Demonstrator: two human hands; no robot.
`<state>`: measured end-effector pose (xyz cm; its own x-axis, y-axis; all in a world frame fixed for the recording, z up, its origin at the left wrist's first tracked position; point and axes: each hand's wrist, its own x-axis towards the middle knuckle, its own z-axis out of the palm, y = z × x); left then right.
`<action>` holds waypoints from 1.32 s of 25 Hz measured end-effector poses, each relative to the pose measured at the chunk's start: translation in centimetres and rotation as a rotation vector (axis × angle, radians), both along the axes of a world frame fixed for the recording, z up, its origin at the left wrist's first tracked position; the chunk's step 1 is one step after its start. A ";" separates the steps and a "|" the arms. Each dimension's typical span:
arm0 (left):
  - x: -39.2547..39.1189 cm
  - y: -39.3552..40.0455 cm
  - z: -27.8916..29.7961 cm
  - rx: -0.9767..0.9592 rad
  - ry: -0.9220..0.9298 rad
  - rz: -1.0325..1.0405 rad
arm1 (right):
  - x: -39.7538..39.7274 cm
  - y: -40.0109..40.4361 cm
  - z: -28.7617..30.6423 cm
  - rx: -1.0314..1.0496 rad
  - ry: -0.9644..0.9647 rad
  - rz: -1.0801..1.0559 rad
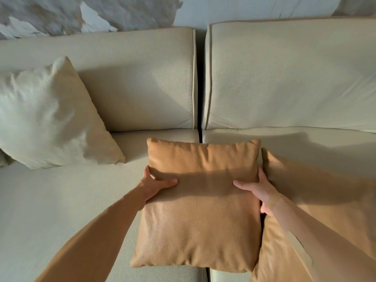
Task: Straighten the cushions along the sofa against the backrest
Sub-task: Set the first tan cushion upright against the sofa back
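A tan leather cushion [200,208] is held over the sofa seat, in the middle of the view. My left hand [154,185] grips its left edge with the thumb on top. Its right edge is gripped by my right hand [258,192], thumb across the front. A second tan cushion [317,200] lies to the right, partly under my right forearm. At the left, a cream cushion [53,117] leans tilted against the backrest [142,78].
The cream sofa seat [61,200] spreads out to the left. Two backrest pads meet at a dark gap [200,82] in the middle. Behind the sofa is a marbled wall [81,13].
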<state>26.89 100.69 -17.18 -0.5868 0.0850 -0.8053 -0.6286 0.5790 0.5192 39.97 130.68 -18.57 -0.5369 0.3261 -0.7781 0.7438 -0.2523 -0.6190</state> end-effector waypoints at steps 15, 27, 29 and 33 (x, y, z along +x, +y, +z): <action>-5.3 4.1 12.7 0.166 0.581 0.084 | -8.0 3.9 14.2 0.166 0.299 0.004; -4.2 13.5 10.2 0.106 0.525 -0.032 | -6.3 12.2 13.3 0.302 0.300 -0.051; -4.2 14.9 10.1 0.113 0.495 -0.055 | -6.4 13.4 13.6 0.326 0.294 -0.066; -4.7 15.9 9.5 0.070 0.506 -0.095 | -6.9 14.7 13.3 0.313 0.245 -0.043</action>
<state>22.14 116.58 -7.71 -0.8884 0.2003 -0.4131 -0.2351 0.5742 0.7842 33.08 145.35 -5.24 -0.6745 0.5537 -0.4883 0.5577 -0.0514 -0.8285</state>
